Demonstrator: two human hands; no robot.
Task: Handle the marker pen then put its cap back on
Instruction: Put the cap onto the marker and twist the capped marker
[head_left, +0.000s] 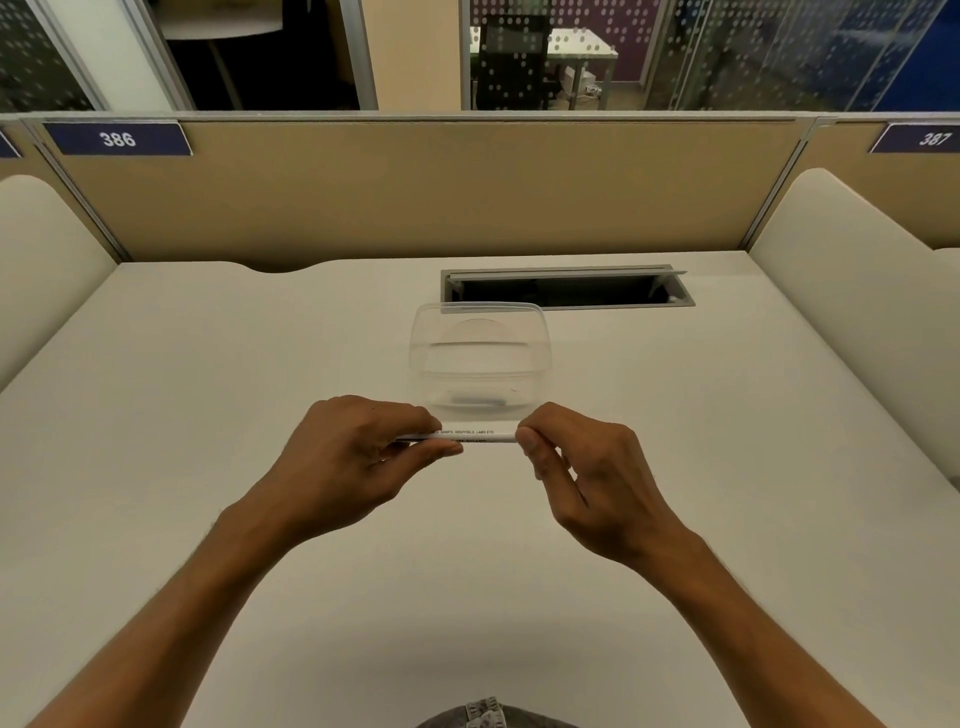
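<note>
A white marker pen (480, 437) with small black print lies level between my two hands, a little above the white desk (208, 415). My left hand (353, 452) grips its left part between thumb and curled fingers. My right hand (576, 467) pinches its right end, and my fingers hide that end. The cap cannot be told apart from the barrel here; both ends of the pen are covered.
A clear plastic container (480, 358) stands open just behind the pen, with a small dark-tipped object lying inside. Behind it an open cable slot (569, 288) is cut into the desk. Tan partition walls close the back and cream side panels flank the desk.
</note>
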